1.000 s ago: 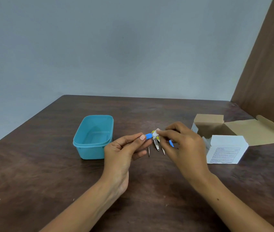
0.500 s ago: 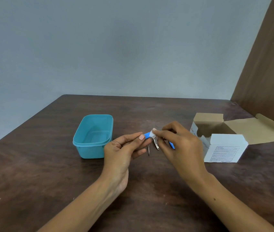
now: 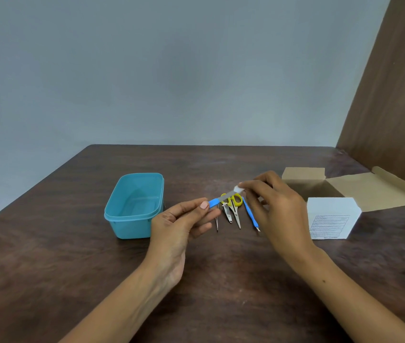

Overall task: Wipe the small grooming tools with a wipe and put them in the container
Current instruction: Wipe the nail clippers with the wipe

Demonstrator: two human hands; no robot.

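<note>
**File wiped at its tip, four tools waiting**

Nearest the camera, a nail file (image 3: pixel 222 198) is pinched by its blue handle in the left hand (image 3: pixel 179 225), held just above the tabletop (image 3: pixel 48 268). The metal end is rubbed with a small white wipe (image 3: pixel 238 189), squeezed between thumb and fingertips of the right hand (image 3: pixel 278 209). The wiping step is judged to be under way, on what looks like the first tool.

Just behind the hands, tweezers (image 3: pixel 217 222), a nail clipper (image 3: pixel 227 212), yellow-handled scissors (image 3: pixel 235 206) and a blue cuticle tool (image 3: pixel 251 214) are laid side by side, untouched. Next, a short carry leftward is called for, with the file dropped into the teal container (image 3: pixel 134 206), which appears empty and is set near the left hand.

To the right, an opened white box (image 3: pixel 332 219) is parked, well apart from the container. Bare wood is left between them; the far edge lies beyond.
</note>
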